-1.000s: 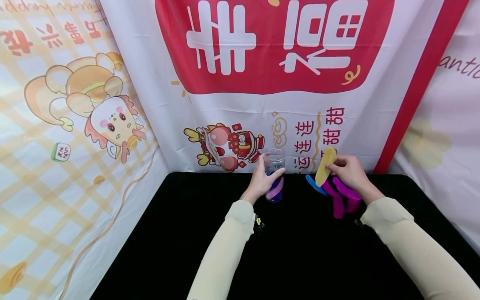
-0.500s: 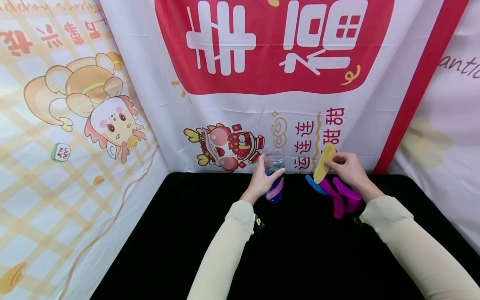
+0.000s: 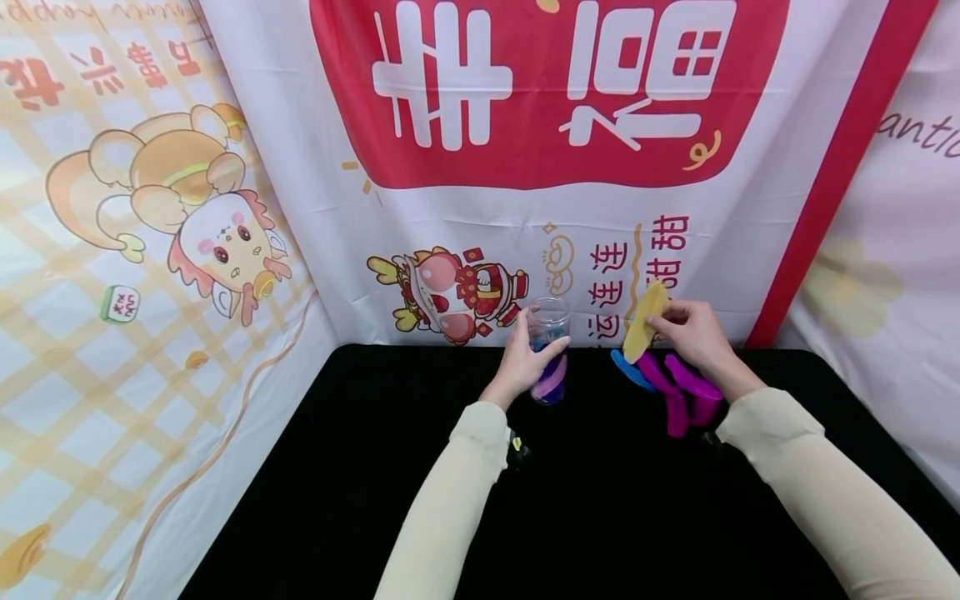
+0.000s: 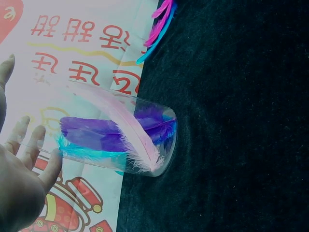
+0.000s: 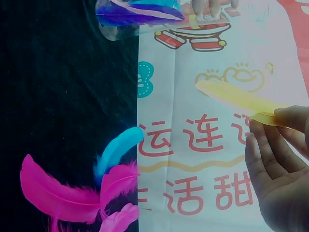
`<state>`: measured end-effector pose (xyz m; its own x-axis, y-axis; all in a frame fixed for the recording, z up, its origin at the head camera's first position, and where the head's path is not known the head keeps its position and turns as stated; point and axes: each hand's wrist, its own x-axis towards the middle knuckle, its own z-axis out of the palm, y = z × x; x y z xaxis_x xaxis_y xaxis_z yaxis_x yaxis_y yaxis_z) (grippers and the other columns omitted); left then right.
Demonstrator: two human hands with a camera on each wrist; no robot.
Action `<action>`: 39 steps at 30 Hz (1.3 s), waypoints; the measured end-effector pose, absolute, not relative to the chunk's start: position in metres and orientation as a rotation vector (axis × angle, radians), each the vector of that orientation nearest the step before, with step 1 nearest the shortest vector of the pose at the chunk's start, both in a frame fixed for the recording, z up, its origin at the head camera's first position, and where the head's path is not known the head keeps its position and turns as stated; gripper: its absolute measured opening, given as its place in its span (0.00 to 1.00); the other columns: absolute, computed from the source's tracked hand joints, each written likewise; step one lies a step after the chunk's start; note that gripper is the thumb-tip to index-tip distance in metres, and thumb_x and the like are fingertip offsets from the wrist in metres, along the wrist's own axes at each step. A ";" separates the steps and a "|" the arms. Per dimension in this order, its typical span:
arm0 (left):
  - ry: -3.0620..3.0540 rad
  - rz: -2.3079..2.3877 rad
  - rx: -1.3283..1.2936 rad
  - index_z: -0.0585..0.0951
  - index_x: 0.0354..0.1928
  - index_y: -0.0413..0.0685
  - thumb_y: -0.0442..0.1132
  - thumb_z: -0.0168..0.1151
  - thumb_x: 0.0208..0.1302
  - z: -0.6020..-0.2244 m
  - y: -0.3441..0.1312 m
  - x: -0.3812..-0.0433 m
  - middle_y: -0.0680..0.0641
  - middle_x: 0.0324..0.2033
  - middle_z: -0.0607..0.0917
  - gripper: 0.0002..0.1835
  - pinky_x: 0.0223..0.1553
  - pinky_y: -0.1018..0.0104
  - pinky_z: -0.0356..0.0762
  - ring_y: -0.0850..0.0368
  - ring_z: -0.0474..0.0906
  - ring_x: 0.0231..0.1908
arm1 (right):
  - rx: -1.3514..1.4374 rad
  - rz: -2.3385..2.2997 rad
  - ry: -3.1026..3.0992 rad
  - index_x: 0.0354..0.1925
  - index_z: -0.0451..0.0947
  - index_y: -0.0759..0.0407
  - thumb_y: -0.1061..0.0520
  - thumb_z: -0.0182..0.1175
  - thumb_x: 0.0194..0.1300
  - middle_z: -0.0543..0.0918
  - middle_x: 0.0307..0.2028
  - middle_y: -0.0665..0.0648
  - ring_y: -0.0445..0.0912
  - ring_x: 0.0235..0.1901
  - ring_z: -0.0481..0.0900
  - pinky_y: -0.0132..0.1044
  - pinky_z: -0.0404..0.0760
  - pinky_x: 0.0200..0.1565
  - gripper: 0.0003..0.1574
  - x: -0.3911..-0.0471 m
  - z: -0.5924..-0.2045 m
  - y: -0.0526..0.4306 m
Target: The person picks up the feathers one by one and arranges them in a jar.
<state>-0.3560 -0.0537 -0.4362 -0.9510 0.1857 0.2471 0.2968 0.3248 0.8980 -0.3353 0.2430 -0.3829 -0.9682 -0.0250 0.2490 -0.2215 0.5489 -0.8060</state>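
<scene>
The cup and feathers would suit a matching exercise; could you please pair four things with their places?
1. Cup
2. Yellow feather
3. Pale pink feather
4. Magenta feathers

A. Inside the cup
B. Held by the left hand
C. Lying on the table, outside the cup
D. Pinched by the right hand

Pairs: 1-B, 2-D, 3-A, 4-C
</scene>
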 end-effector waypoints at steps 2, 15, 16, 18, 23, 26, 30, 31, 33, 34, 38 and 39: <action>-2.475 -1.706 -0.454 0.57 0.75 0.62 0.58 0.69 0.66 -0.436 -0.054 -0.356 0.44 0.65 0.71 0.42 0.67 0.53 0.69 0.50 0.71 0.65 | 0.208 1.375 -2.576 0.52 0.84 0.69 0.50 0.64 0.73 0.88 0.45 0.66 0.41 0.38 0.84 0.28 0.81 0.35 0.23 -0.335 -0.383 0.243; -2.464 -1.687 -0.453 0.58 0.74 0.60 0.57 0.70 0.66 -0.436 -0.053 -0.357 0.43 0.65 0.71 0.42 0.68 0.51 0.68 0.50 0.70 0.65 | 0.243 1.339 -2.552 0.50 0.84 0.68 0.50 0.64 0.73 0.89 0.43 0.67 0.44 0.38 0.84 0.27 0.79 0.35 0.21 -0.335 -0.379 0.240; -2.462 -1.688 -0.455 0.58 0.74 0.60 0.57 0.70 0.66 -0.436 -0.053 -0.357 0.43 0.65 0.71 0.42 0.68 0.51 0.68 0.49 0.70 0.65 | 0.248 1.340 -2.552 0.50 0.84 0.69 0.50 0.63 0.73 0.89 0.43 0.67 0.43 0.37 0.84 0.27 0.79 0.34 0.22 -0.335 -0.379 0.240; -2.460 -1.688 -0.459 0.58 0.75 0.60 0.56 0.70 0.66 -0.436 -0.053 -0.356 0.43 0.65 0.71 0.42 0.68 0.50 0.68 0.49 0.70 0.65 | 0.253 1.350 -2.557 0.50 0.84 0.68 0.50 0.63 0.74 0.89 0.43 0.66 0.46 0.38 0.85 0.27 0.80 0.34 0.22 -0.335 -0.377 0.239; -2.462 -1.683 -0.463 0.58 0.75 0.60 0.57 0.70 0.66 -0.436 -0.053 -0.357 0.43 0.64 0.72 0.42 0.68 0.50 0.68 0.49 0.70 0.65 | 0.248 1.373 -2.559 0.51 0.84 0.68 0.50 0.63 0.74 0.89 0.43 0.66 0.54 0.42 0.86 0.28 0.81 0.35 0.21 -0.334 -0.374 0.237; -2.468 -1.675 -0.459 0.58 0.75 0.60 0.57 0.70 0.66 -0.437 -0.053 -0.357 0.43 0.65 0.72 0.42 0.68 0.51 0.68 0.49 0.70 0.65 | 0.243 1.369 -2.551 0.51 0.84 0.68 0.50 0.63 0.74 0.89 0.43 0.66 0.48 0.39 0.86 0.27 0.81 0.35 0.21 -0.335 -0.373 0.235; -2.466 -1.684 -0.460 0.58 0.75 0.60 0.57 0.69 0.66 -0.438 -0.054 -0.358 0.42 0.65 0.72 0.42 0.68 0.50 0.68 0.49 0.70 0.66 | 0.251 1.367 -2.537 0.51 0.84 0.69 0.50 0.64 0.73 0.88 0.44 0.66 0.35 0.35 0.83 0.25 0.80 0.35 0.23 -0.334 -0.371 0.231; -2.465 -1.687 -0.460 0.58 0.75 0.60 0.58 0.69 0.66 -0.438 -0.053 -0.358 0.42 0.65 0.72 0.42 0.68 0.49 0.68 0.49 0.70 0.66 | 0.255 1.362 -2.536 0.52 0.84 0.68 0.49 0.64 0.73 0.88 0.44 0.67 0.34 0.35 0.82 0.25 0.80 0.35 0.23 -0.334 -0.370 0.231; -2.462 -1.695 -0.462 0.58 0.75 0.60 0.57 0.69 0.66 -0.437 -0.053 -0.358 0.42 0.65 0.72 0.42 0.68 0.49 0.68 0.49 0.70 0.65 | 0.260 1.355 -2.532 0.52 0.84 0.69 0.49 0.64 0.73 0.88 0.45 0.67 0.34 0.36 0.82 0.25 0.79 0.35 0.23 -0.334 -0.368 0.230; -2.466 -1.696 -0.460 0.58 0.75 0.61 0.57 0.69 0.66 -0.437 -0.053 -0.358 0.43 0.65 0.72 0.42 0.68 0.49 0.68 0.49 0.70 0.65 | 0.256 1.351 -2.533 0.52 0.84 0.68 0.49 0.64 0.73 0.88 0.45 0.67 0.35 0.36 0.82 0.25 0.78 0.35 0.23 -0.333 -0.367 0.230; -2.475 -1.685 -0.456 0.58 0.75 0.61 0.57 0.69 0.66 -0.437 -0.053 -0.358 0.43 0.65 0.72 0.42 0.68 0.51 0.68 0.50 0.70 0.66 | 0.254 1.335 -2.539 0.51 0.84 0.67 0.48 0.64 0.73 0.88 0.45 0.67 0.37 0.36 0.82 0.26 0.77 0.34 0.23 -0.333 -0.364 0.230; -2.477 -1.681 -0.457 0.58 0.75 0.61 0.57 0.69 0.66 -0.437 -0.053 -0.358 0.43 0.65 0.72 0.42 0.68 0.51 0.69 0.50 0.70 0.66 | 0.255 1.338 -2.537 0.51 0.84 0.67 0.48 0.64 0.73 0.88 0.45 0.67 0.36 0.36 0.82 0.26 0.77 0.34 0.23 -0.333 -0.363 0.230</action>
